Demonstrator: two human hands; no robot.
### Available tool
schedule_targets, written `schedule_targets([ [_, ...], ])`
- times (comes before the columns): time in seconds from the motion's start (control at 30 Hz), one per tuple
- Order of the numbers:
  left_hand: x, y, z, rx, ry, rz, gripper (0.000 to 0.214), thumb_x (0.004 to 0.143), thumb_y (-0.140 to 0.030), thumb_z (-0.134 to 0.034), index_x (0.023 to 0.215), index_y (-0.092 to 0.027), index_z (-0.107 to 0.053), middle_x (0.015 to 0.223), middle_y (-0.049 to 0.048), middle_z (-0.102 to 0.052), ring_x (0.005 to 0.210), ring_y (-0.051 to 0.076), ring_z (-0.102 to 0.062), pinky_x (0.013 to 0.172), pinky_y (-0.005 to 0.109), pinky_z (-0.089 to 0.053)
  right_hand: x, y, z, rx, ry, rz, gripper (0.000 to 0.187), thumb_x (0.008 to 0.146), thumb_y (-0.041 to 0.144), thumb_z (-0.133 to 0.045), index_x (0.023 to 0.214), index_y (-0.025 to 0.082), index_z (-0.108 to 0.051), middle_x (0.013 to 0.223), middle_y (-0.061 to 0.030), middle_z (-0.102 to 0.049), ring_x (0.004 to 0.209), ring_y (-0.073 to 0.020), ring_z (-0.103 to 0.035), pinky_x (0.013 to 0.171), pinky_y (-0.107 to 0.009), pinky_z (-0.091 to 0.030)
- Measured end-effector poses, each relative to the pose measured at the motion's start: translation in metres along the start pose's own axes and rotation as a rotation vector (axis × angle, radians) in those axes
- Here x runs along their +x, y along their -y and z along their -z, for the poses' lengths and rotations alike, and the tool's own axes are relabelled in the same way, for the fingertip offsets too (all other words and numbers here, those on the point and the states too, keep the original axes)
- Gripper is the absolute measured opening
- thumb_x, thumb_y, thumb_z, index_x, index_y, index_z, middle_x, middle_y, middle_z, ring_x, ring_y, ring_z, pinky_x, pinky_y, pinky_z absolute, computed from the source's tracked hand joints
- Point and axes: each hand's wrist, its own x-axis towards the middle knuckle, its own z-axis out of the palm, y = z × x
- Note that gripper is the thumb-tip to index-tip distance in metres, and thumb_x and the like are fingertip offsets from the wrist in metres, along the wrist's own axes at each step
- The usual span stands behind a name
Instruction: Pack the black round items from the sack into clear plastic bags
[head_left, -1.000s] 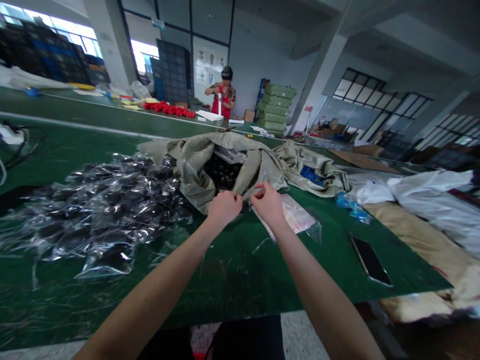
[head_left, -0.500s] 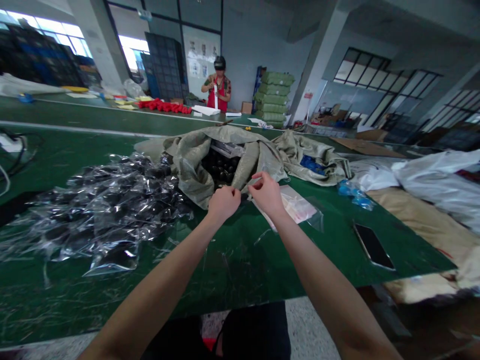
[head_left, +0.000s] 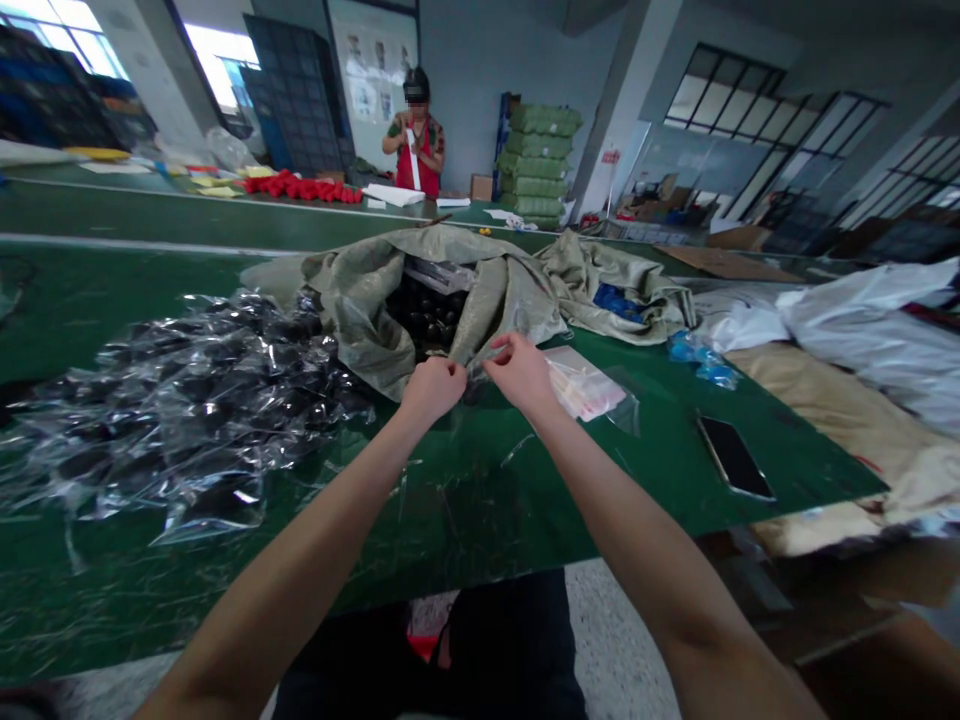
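The left hand (head_left: 436, 388) is curled, the right hand (head_left: 519, 373) loosely pinched; anything gripped cannot be discerned. Both are held before the sack (head_left: 489, 300).

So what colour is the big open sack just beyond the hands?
The open sack is a dull grey-green; it shows best in the head view.

Bagged pieces (head_left: 202, 390) lay heaped left on the desk (head_left: 465, 530), a sack (head_left: 360, 325) holding loose pieces (head_left: 427, 315) sat to their right, a second sack (head_left: 577, 308) right of that, a packet (head_left: 581, 383) before both, a phone (head_left: 735, 457) near the front right corner.
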Motion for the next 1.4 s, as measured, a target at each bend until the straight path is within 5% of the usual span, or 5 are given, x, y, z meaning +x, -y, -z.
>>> schedule_targets([
  [0.47,0.01,-0.008,0.02,-0.032,-0.021,0.051,0.032,0.078,-0.037,-0.049,0.071,-0.014,-0.071,0.062,0.0063,-0.065,0.062,0.019,-0.059,0.059,0.027,-0.041,0.005,0.011,0.013,0.027,-0.06,0.062,0.021,0.071,0.016,-0.057,0.092,0.019,-0.058,0.071,0.0017,-0.064,0.069,-0.0166,-0.061,0.074,-0.031,-0.045],
  [0.8,-0.01,-0.009,0.014,0.14,0.026,-0.008,0.036,0.084,-0.037,-0.044,0.067,-0.016,-0.068,0.065,0.0064,-0.064,0.059,0.016,-0.055,0.056,0.026,-0.033,-0.01,-0.004,0.006,0.08,-0.075,0.091,0.017,0.074,0.016,-0.057,0.091,0.021,-0.056,0.067,0.0028,-0.063,0.064,-0.0147,-0.061,0.066,-0.027,-0.044],
  [1.0,-0.03,-0.009,0.011,0.207,0.025,-0.041,0.042,0.092,-0.038,-0.036,0.064,-0.02,-0.061,0.067,0.0058,-0.067,0.056,0.015,-0.055,0.054,0.028,-0.027,-0.034,-0.01,0.0,0.101,-0.217,0.073,0.011,0.081,0.021,-0.058,0.092,0.02,-0.056,0.071,0.0011,-0.063,0.059,-0.0138,-0.06,0.06,-0.026,-0.048],
  [1.4,-0.039,0.011,-0.005,0.262,0.132,-0.062,0.041,0.092,-0.04,-0.031,0.06,-0.023,-0.05,0.058,0.004,-0.059,0.049,0.015,-0.053,0.052,0.03,-0.029,-0.06,-0.014,-0.011,-0.123,-0.337,0.22,0.014,0.083,0.012,-0.062,0.09,0.022,-0.057,0.072,0.0,-0.063,0.06,-0.0131,-0.061,0.057,-0.026,-0.052],
])
